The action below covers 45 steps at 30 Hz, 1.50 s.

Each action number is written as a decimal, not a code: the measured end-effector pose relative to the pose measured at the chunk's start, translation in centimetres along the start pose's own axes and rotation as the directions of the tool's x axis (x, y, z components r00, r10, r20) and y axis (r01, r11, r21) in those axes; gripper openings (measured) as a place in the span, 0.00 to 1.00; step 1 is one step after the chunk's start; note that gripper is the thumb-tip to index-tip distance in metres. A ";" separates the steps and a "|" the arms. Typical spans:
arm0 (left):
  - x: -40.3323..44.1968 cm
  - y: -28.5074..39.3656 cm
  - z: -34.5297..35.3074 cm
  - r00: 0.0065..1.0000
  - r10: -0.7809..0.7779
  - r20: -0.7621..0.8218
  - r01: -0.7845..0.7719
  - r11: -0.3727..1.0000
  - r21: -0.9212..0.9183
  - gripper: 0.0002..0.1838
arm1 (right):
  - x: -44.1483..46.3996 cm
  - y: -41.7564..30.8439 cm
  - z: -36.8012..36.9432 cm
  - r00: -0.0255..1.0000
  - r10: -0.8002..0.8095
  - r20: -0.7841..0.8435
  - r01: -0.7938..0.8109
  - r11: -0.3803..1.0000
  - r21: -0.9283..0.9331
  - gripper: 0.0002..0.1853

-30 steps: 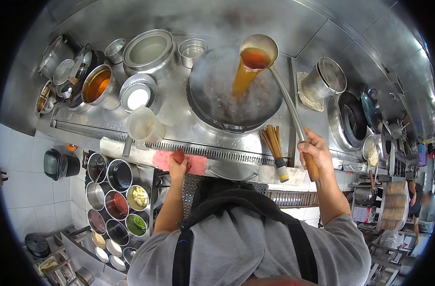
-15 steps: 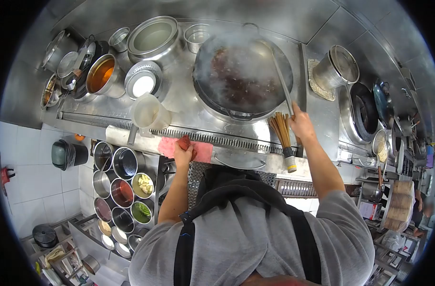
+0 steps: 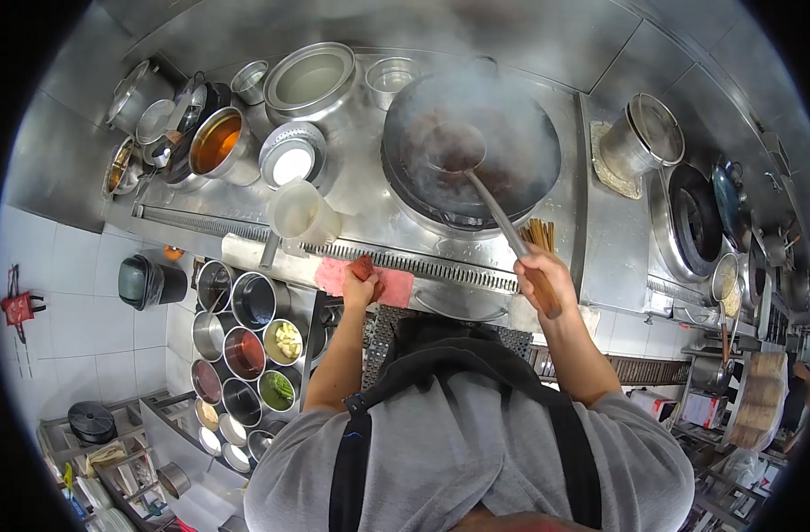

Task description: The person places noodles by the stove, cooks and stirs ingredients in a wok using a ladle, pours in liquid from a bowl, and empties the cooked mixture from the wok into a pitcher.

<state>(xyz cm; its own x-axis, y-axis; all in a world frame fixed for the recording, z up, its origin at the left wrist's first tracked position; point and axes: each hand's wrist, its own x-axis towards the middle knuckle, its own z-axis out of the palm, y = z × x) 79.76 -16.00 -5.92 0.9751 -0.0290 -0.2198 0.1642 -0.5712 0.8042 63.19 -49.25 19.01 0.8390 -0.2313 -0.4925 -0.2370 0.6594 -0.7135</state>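
My right hand (image 3: 551, 277) is closed around the wooden grip of a long metal ladle (image 3: 496, 213). The ladle's round bowl hangs in the steam over a large black wok (image 3: 396, 168), which holds a dark brown, bubbling liquid. My left hand (image 3: 359, 289) grips a bunched dark red cloth (image 3: 362, 266) at the stove's front edge. Beneath it a pink cloth (image 3: 398, 288) lies spread out. Partly hidden behind my right hand is a bamboo wok brush (image 3: 538, 232). A translucent plastic jug (image 3: 303, 213) stands left of the wok, its handle toward me.
Left on the stove stand a big steel pot (image 3: 309, 80), a pot of orange-brown liquid (image 3: 217, 142) and a perforated bowl with white contents (image 3: 292, 160). Several ingredient tins (image 3: 245, 353) are lower left. To the right are a strainer pot (image 3: 640, 137) and stacked woks (image 3: 693, 213).
My right hand has swung the ladle from the wok's right side to over its middle, the grip now pointing toward me. My left hand still holds the red cloth. The view has shifted slightly.
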 end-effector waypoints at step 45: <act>2.1 19.0 13.3 0.912 -0.091 0.400 0.383 0.540 -0.750 0.10 | 6.2 0.2 -5.7 0.856 -0.517 -0.015 -0.094 -0.128 -0.987 0.26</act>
<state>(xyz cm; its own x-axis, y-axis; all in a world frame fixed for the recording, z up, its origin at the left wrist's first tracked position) 82.90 -37.84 1.52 0.8146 -0.3027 -0.4948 0.5737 0.2953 0.7639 65.58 -54.63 12.94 0.8336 -0.5491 -0.0602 -0.5321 -0.7688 -0.3547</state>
